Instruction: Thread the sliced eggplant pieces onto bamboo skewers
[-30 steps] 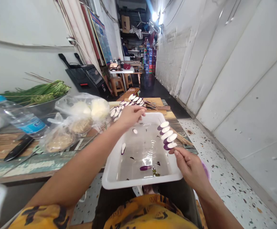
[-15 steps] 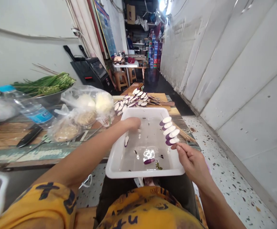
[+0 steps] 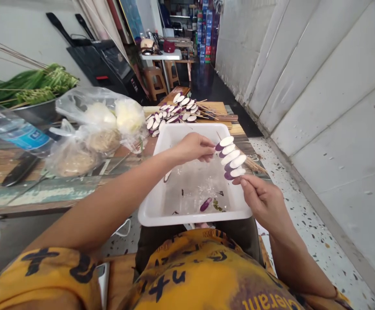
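Observation:
My right hand [image 3: 265, 198] grips the lower end of a thin wooden skewer that carries several purple-skinned, white-fleshed eggplant slices [image 3: 234, 160]. The skewer is held upright over the right rim of a white plastic tub [image 3: 145, 217] of water. My left hand [image 3: 197, 148] is above the tub with fingers pinched together, the fingertips at the purple edge of the top slice. What lies between those fingertips is partly hidden. In the water float a loose purple eggplant piece [image 3: 205, 204], a green scrap [image 3: 217, 205] and small dark bits.
Behind the tub lies a pile of skewered eggplant [image 3: 171, 113]. Bare skewers [image 3: 255, 165] lie right of the tub. At left are bagged foods [image 3: 100, 125], a water bottle [image 3: 29, 137], a black-handled knife [image 3: 21, 170] and a bowl of greens [image 3: 42, 92]. A wall [image 3: 329, 86] runs along the right.
My left hand has come up out of the tub's water and moved right to the top of the skewer. My right hand still holds the skewer. The view has tilted down.

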Demonstrator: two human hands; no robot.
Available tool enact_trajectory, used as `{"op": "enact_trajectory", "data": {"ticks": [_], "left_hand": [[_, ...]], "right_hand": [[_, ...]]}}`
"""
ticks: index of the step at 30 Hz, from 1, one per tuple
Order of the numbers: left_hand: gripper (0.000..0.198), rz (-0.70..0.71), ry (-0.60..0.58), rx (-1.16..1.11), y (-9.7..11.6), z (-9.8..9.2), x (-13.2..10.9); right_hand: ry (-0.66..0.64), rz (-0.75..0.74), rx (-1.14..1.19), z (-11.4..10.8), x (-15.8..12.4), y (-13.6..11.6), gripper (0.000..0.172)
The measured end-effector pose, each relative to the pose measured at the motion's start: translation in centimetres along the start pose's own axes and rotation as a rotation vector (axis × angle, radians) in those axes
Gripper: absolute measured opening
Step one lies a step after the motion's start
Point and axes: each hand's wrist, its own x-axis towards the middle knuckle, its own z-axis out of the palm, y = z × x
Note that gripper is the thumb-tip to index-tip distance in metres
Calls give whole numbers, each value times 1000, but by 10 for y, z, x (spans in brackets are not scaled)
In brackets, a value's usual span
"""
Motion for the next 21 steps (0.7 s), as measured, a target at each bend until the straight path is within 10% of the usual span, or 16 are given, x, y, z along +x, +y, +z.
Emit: {"op": "enact_trajectory", "data": {"ticks": [8,21], "left_hand": [[11,-188,65,-916,-4,-5,0],[12,-132,157,-981,-1,-6,-3]], "right_hand": [[-109,0,-1,-5,1,0,25],[-149,31,-22,-7,1,1,28]]}}
